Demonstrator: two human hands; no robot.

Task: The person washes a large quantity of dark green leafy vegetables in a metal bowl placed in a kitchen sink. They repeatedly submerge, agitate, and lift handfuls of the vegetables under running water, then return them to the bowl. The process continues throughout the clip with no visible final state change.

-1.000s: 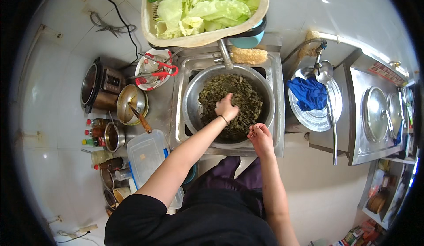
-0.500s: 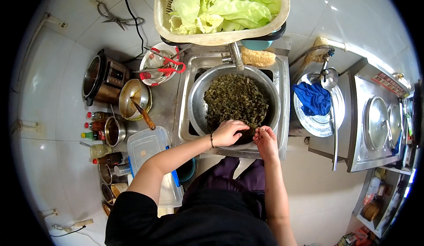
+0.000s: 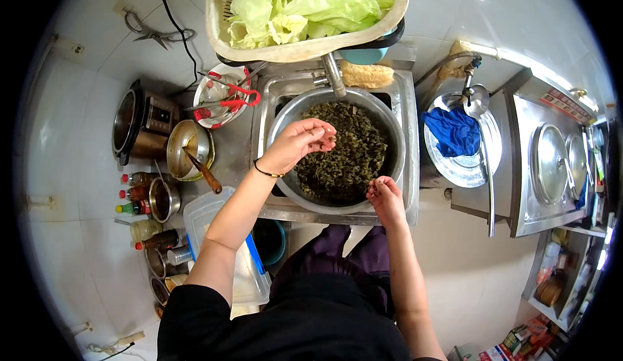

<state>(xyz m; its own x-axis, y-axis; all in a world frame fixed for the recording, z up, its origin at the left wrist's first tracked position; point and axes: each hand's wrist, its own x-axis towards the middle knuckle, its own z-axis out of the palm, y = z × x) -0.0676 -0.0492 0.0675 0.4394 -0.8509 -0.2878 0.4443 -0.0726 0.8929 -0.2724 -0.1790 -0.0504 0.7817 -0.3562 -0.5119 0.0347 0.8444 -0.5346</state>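
Observation:
A large steel basin [image 3: 277,139] sits in the sink, holding a heap of dark green chopped leafy stuff [image 3: 350,147]. Above the left part of the heap hangs my left hand [image 3: 304,144], its fingers curled in and thumb close to them; what they hold, if anything, is too small to make out. Over the basin's near right rim my right hand [image 3: 385,199] has thumb and fingertips pinched together, with a small dark speck at the tips.
A white basket [image 3: 305,51] of pale leaves stands behind the faucet [image 3: 334,75]. To the left are a pot [image 3: 188,148], a red-patterned bowl [image 3: 220,95] with tongs, and a plastic box [image 3: 214,221]. A blue cloth [image 3: 452,131] lies on a round metal lid at right.
My left hand has lifted away from the right one, up and left over the basin. The right hand stays near the rim, pinched. The whole view has shifted slightly.

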